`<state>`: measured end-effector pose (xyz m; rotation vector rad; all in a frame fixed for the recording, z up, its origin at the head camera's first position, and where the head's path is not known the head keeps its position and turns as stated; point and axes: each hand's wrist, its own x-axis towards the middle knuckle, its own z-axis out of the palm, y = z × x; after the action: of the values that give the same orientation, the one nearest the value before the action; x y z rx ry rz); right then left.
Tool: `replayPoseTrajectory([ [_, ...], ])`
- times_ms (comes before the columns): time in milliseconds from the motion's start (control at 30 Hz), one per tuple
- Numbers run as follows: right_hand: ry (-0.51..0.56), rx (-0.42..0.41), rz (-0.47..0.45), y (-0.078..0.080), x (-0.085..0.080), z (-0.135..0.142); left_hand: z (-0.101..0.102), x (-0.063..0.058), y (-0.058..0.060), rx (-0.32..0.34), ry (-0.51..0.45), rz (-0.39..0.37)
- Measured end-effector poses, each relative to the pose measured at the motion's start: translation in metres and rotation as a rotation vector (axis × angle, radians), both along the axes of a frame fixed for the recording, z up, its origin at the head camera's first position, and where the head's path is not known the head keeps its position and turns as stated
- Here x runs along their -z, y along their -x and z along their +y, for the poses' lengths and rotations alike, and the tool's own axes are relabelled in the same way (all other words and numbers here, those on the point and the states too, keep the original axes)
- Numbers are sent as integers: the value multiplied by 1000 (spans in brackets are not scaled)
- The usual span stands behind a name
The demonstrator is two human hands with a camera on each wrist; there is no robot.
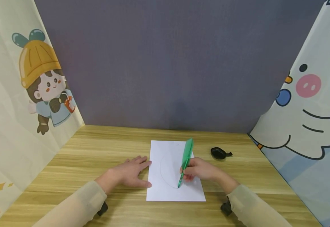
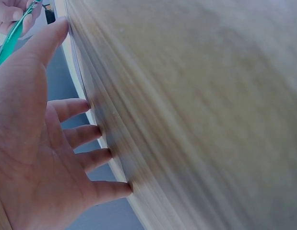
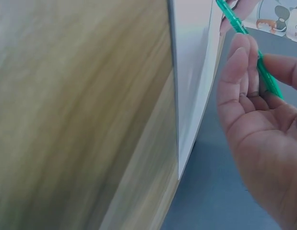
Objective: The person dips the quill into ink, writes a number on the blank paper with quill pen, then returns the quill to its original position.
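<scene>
A white sheet of paper (image 1: 165,151) lies on the wooden table, bearing a thin curved line like the left part of a circle. My right hand (image 1: 194,170) pinches a green feather-shaped pen (image 1: 186,154) over the sheet's right half, its tip at the lower end of that curve. In the right wrist view the green pen (image 3: 268,79) runs between thumb and fingers. My left hand (image 1: 132,173) rests with spread fingers at the paper's left edge; thumb and fingertips touch or nearly touch it. The left wrist view shows this hand (image 2: 47,139) with straight fingers, tips on the table.
A small black object with a short tail (image 1: 221,153), its kind unclear, lies right of the paper. A dark grey panel (image 1: 165,63) stands behind the wooden table (image 1: 111,145). Printed cloths with cartoon figures hang on the left (image 1: 0,94) and right (image 1: 309,126).
</scene>
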<state>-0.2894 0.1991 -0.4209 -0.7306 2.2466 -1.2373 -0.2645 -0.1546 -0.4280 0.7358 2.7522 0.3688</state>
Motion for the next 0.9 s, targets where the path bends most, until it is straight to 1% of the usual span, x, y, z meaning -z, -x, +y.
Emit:
replayPoseTrajectory([
  [200,7,2,0,0,1,7,0,-1,-1,2,4,1],
  [533,12,16,6,2,2,22,0,-3,-2,1,-19,-2],
  [800,21,35,3,4,2,31,0,-1,-1,-13,-24,-20],
  [900,6,44,19,7,3,34,-1,-1,-1,-11,-30,-22],
])
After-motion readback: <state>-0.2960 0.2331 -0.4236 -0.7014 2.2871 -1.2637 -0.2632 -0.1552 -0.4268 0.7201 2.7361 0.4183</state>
